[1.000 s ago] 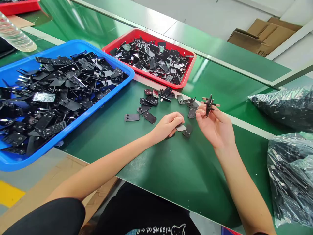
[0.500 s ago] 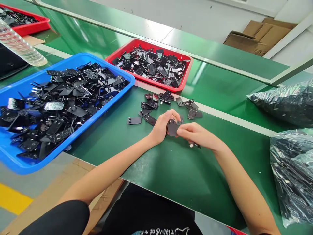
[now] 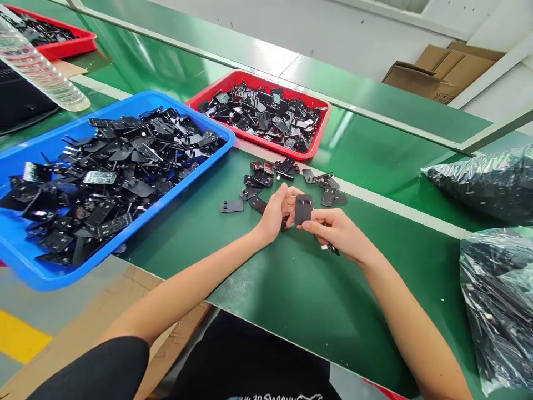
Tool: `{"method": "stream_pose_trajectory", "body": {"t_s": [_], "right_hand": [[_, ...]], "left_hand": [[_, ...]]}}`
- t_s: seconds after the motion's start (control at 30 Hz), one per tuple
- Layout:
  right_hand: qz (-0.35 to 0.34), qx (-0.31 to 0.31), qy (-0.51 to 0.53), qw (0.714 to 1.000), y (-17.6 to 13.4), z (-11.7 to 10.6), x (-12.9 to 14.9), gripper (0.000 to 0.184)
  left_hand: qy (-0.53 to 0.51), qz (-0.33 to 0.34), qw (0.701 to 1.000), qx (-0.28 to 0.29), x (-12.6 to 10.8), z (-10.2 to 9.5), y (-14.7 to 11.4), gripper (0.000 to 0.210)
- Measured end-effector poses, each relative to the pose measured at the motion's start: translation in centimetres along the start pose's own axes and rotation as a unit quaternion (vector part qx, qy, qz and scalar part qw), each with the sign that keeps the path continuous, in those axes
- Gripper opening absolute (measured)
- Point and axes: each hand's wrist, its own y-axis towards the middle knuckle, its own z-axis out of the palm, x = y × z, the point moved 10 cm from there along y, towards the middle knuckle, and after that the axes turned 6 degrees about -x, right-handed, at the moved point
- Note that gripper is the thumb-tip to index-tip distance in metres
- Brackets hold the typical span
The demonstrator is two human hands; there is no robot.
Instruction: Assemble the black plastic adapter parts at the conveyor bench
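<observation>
A black plug plate (image 3: 303,210) with two short metal pins stands upright between my hands, its pinned face toward me. My right hand (image 3: 339,230) pinches its lower edge between thumb and fingers. Under that same hand, more dark pieces with a whitish tip (image 3: 325,247) stick out. My left hand (image 3: 275,214) is curled at the plate's left side, with a dark piece (image 3: 285,223) partly showing in its palm; the rest is hidden by the fingers. Just beyond lie loose plug plates, among them one flat plate (image 3: 232,206) at left and a small cluster (image 3: 328,195) at right.
A blue tray (image 3: 166,203) heaped with black plates stands at left. Behind it is a red tray (image 3: 322,136) of similar parts. Plastic bags (image 3: 495,311) of dark parts lie at right. A clear bottle (image 3: 50,80) lies at upper left, near another red tray (image 3: 85,43).
The plug plate has been raised and turned more upright, and it now sits in my right hand's pinch, clearer of my left fingers. The camera view has shifted slightly.
</observation>
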Motion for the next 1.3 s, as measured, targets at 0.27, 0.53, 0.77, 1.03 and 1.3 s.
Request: {"method": "stream_pose_trajectory", "body": {"t_s": [0.27, 0.53, 0.77, 1.03, 1.3], "right_hand": [[-0.046, 0.02, -0.025, 0.998, 5.4, -0.3, 5.6, 0.035], [-0.139, -0.217, -0.118, 0.959, 9.4, -4.1, 8.6, 0.032], [-0.033, -0.118, -0.22, 0.968, 1.5, -1.0, 1.1, 0.04], [0.015, -0.055, 0.017, 0.998, 1.5, -0.7, -0.9, 0.034], [-0.073, -0.274, -0.018, 0.959, -0.5, -6.6, 1.1, 0.028]], "left_hand": [[-0.019, -0.037, 0.999, -0.001, 1.8, -0.5, -0.1, 0.046], [-0.143, -0.069, 0.986, -0.048, 2.3, -2.1, 0.0, 0.037], [-0.233, -0.13, 0.964, -0.001, 1.7, -0.5, -0.5, 0.019], [0.038, 0.15, 0.988, -0.026, -3.7, 0.2, -2.5, 0.021], [0.152, 0.118, 0.981, 0.012, -1.9, 1.1, -2.1, 0.023]]}}
